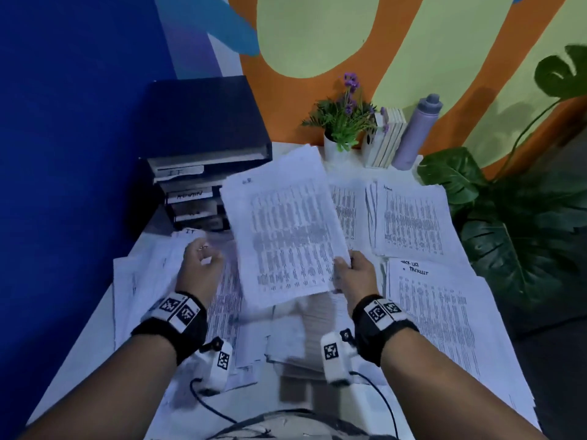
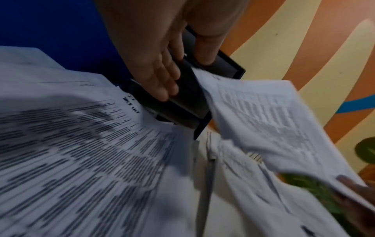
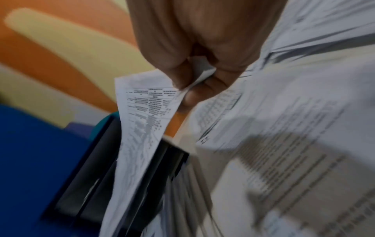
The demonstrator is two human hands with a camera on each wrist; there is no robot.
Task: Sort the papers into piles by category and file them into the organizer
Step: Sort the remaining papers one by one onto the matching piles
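Note:
My right hand [image 1: 344, 265] pinches the lower right corner of a sheaf of printed papers [image 1: 282, 239] and holds it lifted and tilted over the table's middle. The right wrist view shows thumb and fingers clamped on that sheaf [image 3: 142, 128]. My left hand [image 1: 205, 254] hovers with relaxed fingers [image 2: 162, 77] over the left pile marked "IT" [image 1: 171, 281], holding nothing. The black stacked organizer [image 1: 203, 154], with tray labels "IT" and "ADMIN", stands at the far left against the blue wall, just beyond the left hand. More sorted piles lie at the far right [image 1: 409, 217] and near right [image 1: 438, 312].
A loose heap of papers [image 1: 301, 331] lies under the lifted sheaf. At the back stand a small flower pot [image 1: 336, 144], a few books [image 1: 386, 138] and a grey bottle [image 1: 419, 131]. A large leafy plant [image 1: 514, 223] borders the table's right edge.

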